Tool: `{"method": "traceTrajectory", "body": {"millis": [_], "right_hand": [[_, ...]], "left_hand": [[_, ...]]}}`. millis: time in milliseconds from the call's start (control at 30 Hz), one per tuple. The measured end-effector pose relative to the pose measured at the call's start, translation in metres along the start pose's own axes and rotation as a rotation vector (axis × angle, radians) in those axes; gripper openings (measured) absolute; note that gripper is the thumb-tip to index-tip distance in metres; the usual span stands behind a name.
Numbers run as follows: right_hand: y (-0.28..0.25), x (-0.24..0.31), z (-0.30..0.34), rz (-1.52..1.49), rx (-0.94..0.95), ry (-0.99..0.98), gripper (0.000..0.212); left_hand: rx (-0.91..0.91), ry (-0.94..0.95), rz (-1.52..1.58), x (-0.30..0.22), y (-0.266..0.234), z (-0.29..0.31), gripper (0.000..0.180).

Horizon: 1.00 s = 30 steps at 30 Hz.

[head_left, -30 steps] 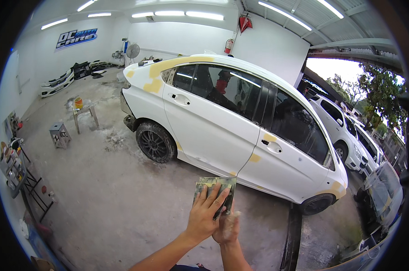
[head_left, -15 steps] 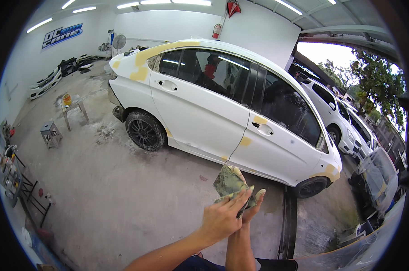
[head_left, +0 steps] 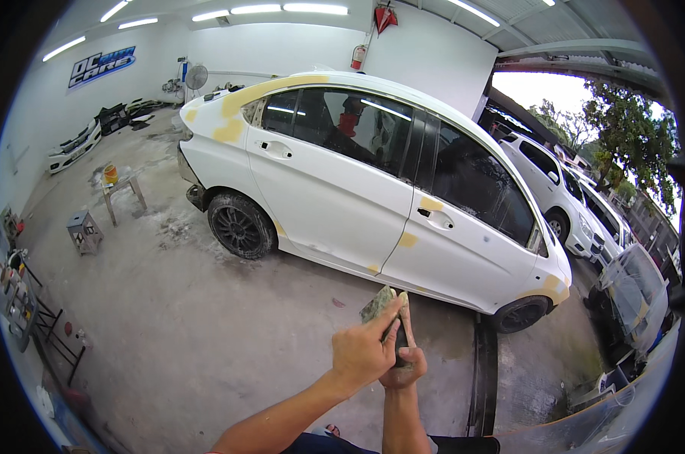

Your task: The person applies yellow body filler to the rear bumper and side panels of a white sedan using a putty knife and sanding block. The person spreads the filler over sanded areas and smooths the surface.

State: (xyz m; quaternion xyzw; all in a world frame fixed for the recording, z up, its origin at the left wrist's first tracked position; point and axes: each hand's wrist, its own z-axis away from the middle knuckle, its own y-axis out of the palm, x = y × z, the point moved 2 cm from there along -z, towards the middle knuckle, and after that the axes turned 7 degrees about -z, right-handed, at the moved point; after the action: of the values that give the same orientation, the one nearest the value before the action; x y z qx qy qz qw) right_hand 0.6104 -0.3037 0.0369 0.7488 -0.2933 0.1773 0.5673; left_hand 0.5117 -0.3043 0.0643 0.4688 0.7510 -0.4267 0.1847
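A sheet of sandpaper (head_left: 375, 304), dark and caked with pale yellowish-green dust, is bent over between my two hands above the floor. My left hand (head_left: 361, 354) presses on it from the left, fingers pointing up along the sheet. My right hand (head_left: 405, 369) grips it from the right and below, its thumb folded over the lower end. A dark part shows between the hands; whether that is the sheet's other face or a block inside it, I cannot tell. Beyond stands a white car (head_left: 335, 193) with yellow filler patches (head_left: 409, 240) and open holes where door handles sit.
At the left stand a small stool (head_left: 85, 232) and a low table (head_left: 124, 194) bearing a yellow-orange container (head_left: 111, 175). A removed bumper (head_left: 76, 149) lies by the left wall. A dark floor channel (head_left: 481, 378) runs at my right, near a plastic-covered panel (head_left: 633, 291).
The sandpaper was spread wider and is now folded narrower between my hands. My right fingers have closed around it, and my left hand has shifted slightly left.
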Motion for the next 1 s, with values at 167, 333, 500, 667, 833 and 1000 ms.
{"method": "traceTrajectory", "body": {"millis": [167, 333, 500, 667, 833, 1000], "right_hand": [[-0.002, 0.004, 0.001, 0.056, 0.062, -0.029, 0.108], [0.0, 0.002, 0.01, -0.048, 0.089, 0.026, 0.11], [0.02, -0.003, 0.036, 0.309, 0.256, 0.446, 0.113], [0.005, 0.012, 0.034, -0.293, -0.001, -0.023, 0.085], [-0.018, -0.031, 0.031, 0.609, 0.051, 0.095, 0.062], [-0.01, -0.061, 0.028, 0.281, -0.053, -0.031, 0.063]], "left_hand": [[-0.066, 0.059, 0.02, -0.006, -0.01, 0.0, 0.041], [-0.142, -0.034, 0.044, 0.019, -0.005, 0.001, 0.038], [-0.125, -0.266, 0.046, 0.054, -0.029, -0.02, 0.037], [-0.27, -0.379, 0.736, 0.085, -0.078, -0.004, 0.045], [-0.215, -0.375, 0.876, 0.076, -0.036, 0.055, 0.048], [-0.07, 0.127, 0.162, 0.035, -0.021, 0.055, 0.051]]}}
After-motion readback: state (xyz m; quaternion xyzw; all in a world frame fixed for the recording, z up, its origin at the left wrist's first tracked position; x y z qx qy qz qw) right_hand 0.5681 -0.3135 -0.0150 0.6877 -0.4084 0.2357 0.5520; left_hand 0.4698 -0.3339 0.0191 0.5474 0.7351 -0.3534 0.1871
